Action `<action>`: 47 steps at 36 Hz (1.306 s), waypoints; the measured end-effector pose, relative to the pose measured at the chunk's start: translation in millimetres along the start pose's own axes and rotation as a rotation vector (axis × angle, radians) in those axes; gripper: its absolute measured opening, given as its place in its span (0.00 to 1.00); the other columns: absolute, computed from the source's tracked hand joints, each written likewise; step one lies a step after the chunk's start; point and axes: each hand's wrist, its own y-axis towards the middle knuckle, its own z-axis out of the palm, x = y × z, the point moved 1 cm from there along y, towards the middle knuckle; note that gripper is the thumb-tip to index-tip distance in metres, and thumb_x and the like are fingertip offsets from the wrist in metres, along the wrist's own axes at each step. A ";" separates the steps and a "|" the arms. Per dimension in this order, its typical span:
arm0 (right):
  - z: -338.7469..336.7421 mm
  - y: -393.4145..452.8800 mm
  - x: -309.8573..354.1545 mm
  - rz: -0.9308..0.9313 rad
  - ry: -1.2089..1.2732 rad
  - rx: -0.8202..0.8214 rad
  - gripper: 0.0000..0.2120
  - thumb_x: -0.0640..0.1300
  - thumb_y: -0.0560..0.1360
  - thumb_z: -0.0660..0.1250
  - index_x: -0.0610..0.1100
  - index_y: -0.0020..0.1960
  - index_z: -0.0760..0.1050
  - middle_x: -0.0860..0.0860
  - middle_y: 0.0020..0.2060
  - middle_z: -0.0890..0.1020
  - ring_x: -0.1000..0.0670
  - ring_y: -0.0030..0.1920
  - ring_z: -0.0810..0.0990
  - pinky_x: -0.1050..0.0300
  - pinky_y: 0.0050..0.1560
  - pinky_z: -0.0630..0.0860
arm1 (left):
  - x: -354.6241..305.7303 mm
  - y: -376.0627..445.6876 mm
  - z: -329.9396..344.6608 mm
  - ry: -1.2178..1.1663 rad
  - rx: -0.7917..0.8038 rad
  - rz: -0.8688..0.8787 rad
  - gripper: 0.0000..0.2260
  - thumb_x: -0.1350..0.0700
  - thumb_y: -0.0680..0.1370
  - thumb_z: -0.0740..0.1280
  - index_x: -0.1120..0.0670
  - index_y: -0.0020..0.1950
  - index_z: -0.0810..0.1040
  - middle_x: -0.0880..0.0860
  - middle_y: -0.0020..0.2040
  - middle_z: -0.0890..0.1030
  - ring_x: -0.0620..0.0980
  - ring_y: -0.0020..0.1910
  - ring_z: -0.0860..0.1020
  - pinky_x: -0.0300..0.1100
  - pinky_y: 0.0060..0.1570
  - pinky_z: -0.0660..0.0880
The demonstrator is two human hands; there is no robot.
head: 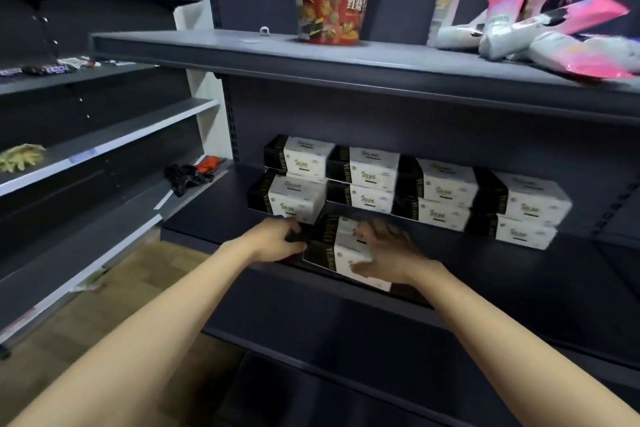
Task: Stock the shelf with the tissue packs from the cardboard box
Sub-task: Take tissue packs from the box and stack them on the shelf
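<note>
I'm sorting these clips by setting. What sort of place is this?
Probably a small shop aisle: dark metal shelving carrying a red instant noodle tub, pink packets, and stacked tissue packs, with both hands placing another.

The tissue packs (446, 189) are white and grey with a black end and little green marks. The shelf (214, 218) is dark grey. The noodle cup (330, 2) up top is red with yellow and black pictures. The packets (568, 28) beside it are bright pink and white. The floor (149, 274) is brown
</note>
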 end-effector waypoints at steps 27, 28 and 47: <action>-4.3 71.1 5.4 0.055 -0.222 -0.083 0.28 0.50 0.79 0.60 0.39 0.73 0.58 0.43 0.73 0.61 0.43 0.73 0.60 0.47 0.66 0.64 | 25.9 19.9 -21.9 0.222 0.034 0.078 0.20 0.47 0.78 0.63 0.52 0.69 0.69 0.53 0.63 0.74 0.51 0.60 0.74 0.40 0.57 0.71; -4.8 65.8 10.2 0.035 -0.214 -0.077 0.27 0.51 0.79 0.59 0.39 0.73 0.58 0.43 0.73 0.60 0.43 0.73 0.59 0.46 0.67 0.63 | 27.0 13.5 -20.2 0.235 0.021 0.072 0.20 0.48 0.78 0.63 0.52 0.69 0.69 0.53 0.63 0.74 0.51 0.60 0.74 0.41 0.57 0.72; 52.8 -18.3 187.2 -0.581 -0.020 0.114 0.20 0.49 0.78 0.63 0.41 0.67 0.67 0.45 0.62 0.73 0.45 0.60 0.73 0.48 0.57 0.74 | 112.7 -175.6 23.8 0.306 -0.063 -0.211 0.18 0.46 0.78 0.62 0.52 0.65 0.72 0.52 0.59 0.75 0.52 0.58 0.75 0.48 0.56 0.74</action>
